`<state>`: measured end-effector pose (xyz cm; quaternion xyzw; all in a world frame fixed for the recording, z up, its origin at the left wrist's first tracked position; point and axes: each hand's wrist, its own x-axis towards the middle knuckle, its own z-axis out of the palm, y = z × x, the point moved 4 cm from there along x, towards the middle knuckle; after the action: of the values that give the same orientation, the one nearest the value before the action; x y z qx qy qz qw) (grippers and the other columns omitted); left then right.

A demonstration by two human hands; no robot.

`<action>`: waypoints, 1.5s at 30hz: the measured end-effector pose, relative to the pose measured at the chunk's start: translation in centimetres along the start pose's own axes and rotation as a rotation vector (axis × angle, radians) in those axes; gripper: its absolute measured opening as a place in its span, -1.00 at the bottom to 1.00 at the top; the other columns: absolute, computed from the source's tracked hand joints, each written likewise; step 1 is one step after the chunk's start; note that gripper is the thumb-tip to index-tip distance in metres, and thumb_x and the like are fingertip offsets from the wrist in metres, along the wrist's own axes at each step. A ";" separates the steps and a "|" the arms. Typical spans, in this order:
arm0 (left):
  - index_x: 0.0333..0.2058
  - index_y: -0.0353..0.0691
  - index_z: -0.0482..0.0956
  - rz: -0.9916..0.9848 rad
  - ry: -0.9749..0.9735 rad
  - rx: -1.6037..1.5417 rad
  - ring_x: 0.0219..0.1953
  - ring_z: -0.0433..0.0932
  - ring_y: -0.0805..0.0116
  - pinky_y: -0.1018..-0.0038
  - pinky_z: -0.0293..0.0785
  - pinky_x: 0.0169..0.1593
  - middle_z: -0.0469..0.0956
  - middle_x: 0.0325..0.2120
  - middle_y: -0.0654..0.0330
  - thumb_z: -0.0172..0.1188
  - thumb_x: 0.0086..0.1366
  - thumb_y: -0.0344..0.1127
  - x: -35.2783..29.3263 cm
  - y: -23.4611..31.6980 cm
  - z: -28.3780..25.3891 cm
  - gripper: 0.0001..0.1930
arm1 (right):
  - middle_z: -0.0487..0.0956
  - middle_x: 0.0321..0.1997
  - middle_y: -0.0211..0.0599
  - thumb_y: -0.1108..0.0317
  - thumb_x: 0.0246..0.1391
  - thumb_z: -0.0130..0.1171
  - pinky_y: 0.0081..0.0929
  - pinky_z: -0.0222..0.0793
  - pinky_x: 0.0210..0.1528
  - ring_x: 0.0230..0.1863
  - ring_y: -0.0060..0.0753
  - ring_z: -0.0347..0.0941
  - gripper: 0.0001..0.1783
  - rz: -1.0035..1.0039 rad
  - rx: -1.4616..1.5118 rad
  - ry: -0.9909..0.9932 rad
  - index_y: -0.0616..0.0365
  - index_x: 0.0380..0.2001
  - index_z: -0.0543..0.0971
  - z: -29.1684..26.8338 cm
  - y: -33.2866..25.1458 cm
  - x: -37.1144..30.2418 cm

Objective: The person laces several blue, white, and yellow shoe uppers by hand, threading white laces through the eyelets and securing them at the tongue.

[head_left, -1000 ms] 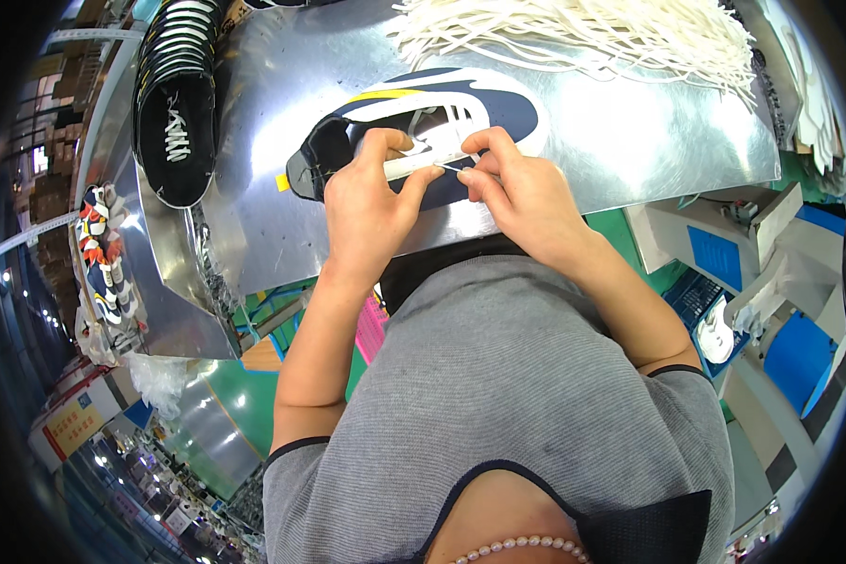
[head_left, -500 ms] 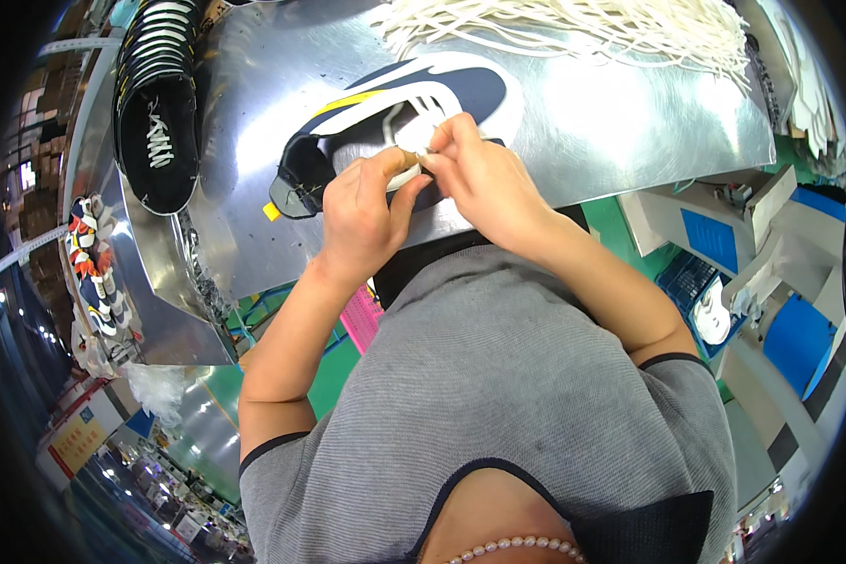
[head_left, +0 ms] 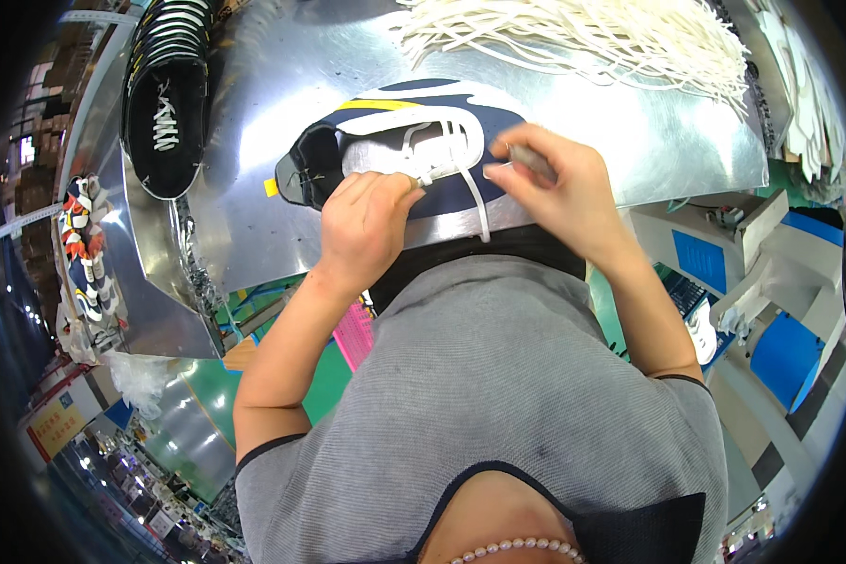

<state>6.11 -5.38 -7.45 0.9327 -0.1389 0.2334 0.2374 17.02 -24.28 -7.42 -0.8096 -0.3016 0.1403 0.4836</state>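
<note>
We have a navy-and-white shoe [head_left: 385,119] lying on its sole on the metal desk [head_left: 254,235], toe to our right. Our left hand [head_left: 367,226] pinches the shoe's near white edge. Our right hand [head_left: 573,193], beside the toe, grips a small blurred tool [head_left: 534,162]. One white lace [head_left: 477,199] hangs over the shoe's near side. Beyond it we see a heap of pale laces [head_left: 583,47]; to our left, black shoes [head_left: 164,122].
</note>
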 end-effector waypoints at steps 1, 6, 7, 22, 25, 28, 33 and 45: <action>-0.26 -0.25 0.44 -0.002 0.009 -0.002 -0.50 0.53 0.11 0.34 0.40 -0.44 0.58 -0.45 0.11 0.41 0.06 -0.53 0.1 0.2 0.1 -0.67 | 0.60 -0.47 -0.22 0.42 0.00 0.34 -0.44 0.40 -0.53 -0.47 -0.35 0.58 -0.83 -0.142 0.214 0.075 0.16 -0.30 0.61 0.4 -0.5 1.3; -0.25 -0.21 0.40 0.104 -0.048 -0.012 -0.48 0.55 0.17 0.36 0.39 -0.40 0.58 -0.45 0.13 0.39 0.07 -0.55 -0.2 0.8 0.2 -0.66 | 0.66 -0.31 -0.12 0.24 0.14 0.10 -0.15 0.47 -0.15 -0.21 0.01 0.59 -0.75 -0.191 -0.204 -0.375 0.06 -0.18 0.64 4.1 -2.8 4.5; -0.24 -0.20 0.39 0.114 -0.052 -0.005 -0.48 0.55 0.20 0.36 0.39 -0.40 0.58 -0.45 0.15 0.39 0.07 -0.55 -0.5 0.7 0.0 -0.64 | 0.67 -0.32 -0.14 0.23 0.13 0.12 -0.15 0.47 -0.16 -0.22 0.00 0.59 -0.74 -0.141 -0.198 -0.420 0.05 -0.17 0.64 4.0 -2.4 4.5; -0.05 -0.33 0.38 -0.117 -0.059 -0.246 -0.42 0.61 0.08 0.33 0.50 -0.35 0.59 -0.47 0.04 0.45 0.04 -0.47 -0.2 0.6 -0.8 -0.47 | 0.70 -0.23 -0.31 0.56 0.12 0.22 -0.62 0.54 -0.16 -0.24 -0.50 0.64 -0.78 -0.217 0.251 -0.035 0.24 -0.14 0.62 -3.0 -4.1 7.7; 0.17 -0.35 0.20 -0.371 -0.074 -0.421 -0.39 0.66 0.10 0.35 0.55 -0.31 0.61 -0.40 -0.03 0.42 0.14 -0.38 0.8 0.1 -0.8 -0.30 | 0.70 -0.37 -0.28 0.31 0.08 0.31 -0.47 0.49 -0.25 -0.35 -0.34 0.64 -0.76 -0.152 0.179 -0.232 0.05 -0.16 0.65 1.9 -2.8 6.0; 0.22 -0.31 0.17 -0.732 -0.068 -0.607 -0.47 0.59 0.32 0.44 0.50 -0.33 0.58 -0.38 0.00 0.32 0.28 -0.32 1.2 -1.4 -0.7 -0.36 | 0.68 -0.39 -0.26 0.28 0.08 0.30 -0.44 0.47 -0.27 -0.37 -0.31 0.62 -0.76 -0.098 0.208 -0.292 0.06 -0.17 0.65 3.4 -2.2 6.2; -0.08 -0.25 0.52 -0.699 0.135 -0.501 -0.53 0.40 0.43 0.47 0.38 -0.41 0.56 -0.43 0.15 0.39 0.20 -0.26 0.6 -2.3 0.7 -0.64 | 0.66 -0.43 -0.24 0.26 0.08 0.30 -0.40 0.44 -0.31 -0.40 -0.26 0.59 -0.75 -0.066 0.089 -0.365 0.08 -0.18 0.64 3.1 -2.7 6.9; -0.24 -0.15 0.62 -0.704 0.193 -0.248 -0.45 0.44 0.31 0.37 0.34 -0.22 0.58 -0.45 0.23 0.45 0.02 -0.29 1.2 -1.3 0.9 -0.70 | 0.63 -0.36 -0.11 0.32 0.15 0.24 -0.37 0.49 -0.27 -0.33 -0.11 0.61 -0.75 -0.134 0.040 0.002 0.15 -0.13 0.53 0.8 -2.2 4.4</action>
<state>7.96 -4.88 -8.05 0.8613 0.1856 0.2058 0.4259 19.24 -20.20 -5.61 -0.7778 -0.3521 0.1129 0.5083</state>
